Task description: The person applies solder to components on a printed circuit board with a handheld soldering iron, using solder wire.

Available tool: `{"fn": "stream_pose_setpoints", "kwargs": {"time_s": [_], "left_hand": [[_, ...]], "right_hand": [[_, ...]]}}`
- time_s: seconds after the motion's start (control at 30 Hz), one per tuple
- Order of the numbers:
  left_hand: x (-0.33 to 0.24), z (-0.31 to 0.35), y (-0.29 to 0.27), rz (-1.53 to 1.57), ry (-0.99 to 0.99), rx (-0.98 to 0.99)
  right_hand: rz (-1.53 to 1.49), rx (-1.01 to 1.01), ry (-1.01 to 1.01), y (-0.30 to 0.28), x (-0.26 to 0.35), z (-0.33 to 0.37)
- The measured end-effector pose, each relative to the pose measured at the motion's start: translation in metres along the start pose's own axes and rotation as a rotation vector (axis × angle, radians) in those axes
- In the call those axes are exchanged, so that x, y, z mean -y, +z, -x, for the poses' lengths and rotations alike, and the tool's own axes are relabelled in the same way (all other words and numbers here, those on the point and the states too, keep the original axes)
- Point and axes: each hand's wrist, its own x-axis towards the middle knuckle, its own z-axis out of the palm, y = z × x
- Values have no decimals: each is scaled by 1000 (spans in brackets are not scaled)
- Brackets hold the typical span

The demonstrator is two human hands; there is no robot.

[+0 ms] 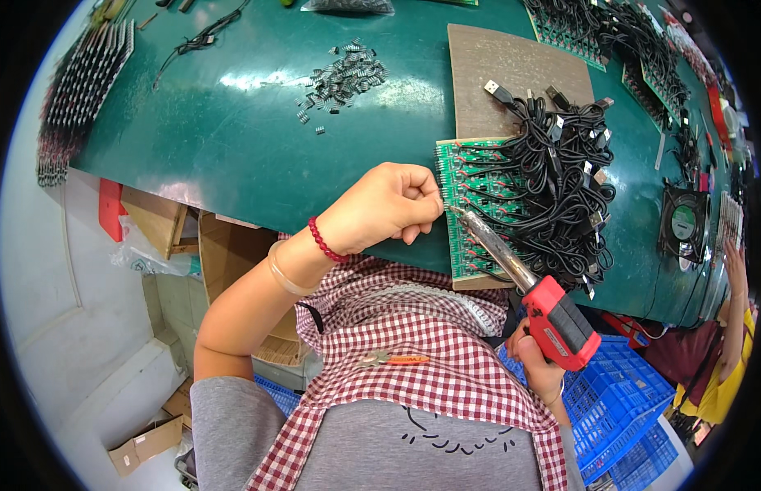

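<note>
A green circuit board panel (460,237) lies on a wooden board (520,74) at the table's near edge. Many black USB cables (560,188) are attached to it by thin red and black wires and bunch up over its right side. My left hand (397,200) is closed in a pinch at the panel's left edge; whatever its fingertips hold is hidden. A red and black soldering gun (556,323) is gripped in my right hand (538,364). Its metal barrel slants up and left, with the tip at the panel's left strip, close to my left fingertips.
A heap of small black connector pieces (348,75) lies on the green table (233,123). Stacked boards (86,90) stand far left, and more cabled boards (569,33) far right. A fan (685,221) and another person's arm (732,286) are at right. Blue crates (614,401) sit below.
</note>
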Motion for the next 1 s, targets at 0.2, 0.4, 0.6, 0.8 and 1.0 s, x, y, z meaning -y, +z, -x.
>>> {"fn": "stream_pose_setpoints", "kwargs": {"time_s": [0.2,0.4,0.6,0.8,1.0], "left_hand": [[1,0,0,9,1,-24],[1,0,2,19,17,-34],[3,-1,2,12,26,-32],[4,0,2,9,27,-39],[4,2,3,-14,25,-53]], "right_hand": [[-149,-42,22,2,1,0],[-136,-54,49,3,1,2],[0,-27,57,3,-1,4],[-21,-24,67,4,4,6],[-213,-137,-5,6,7,7]]}}
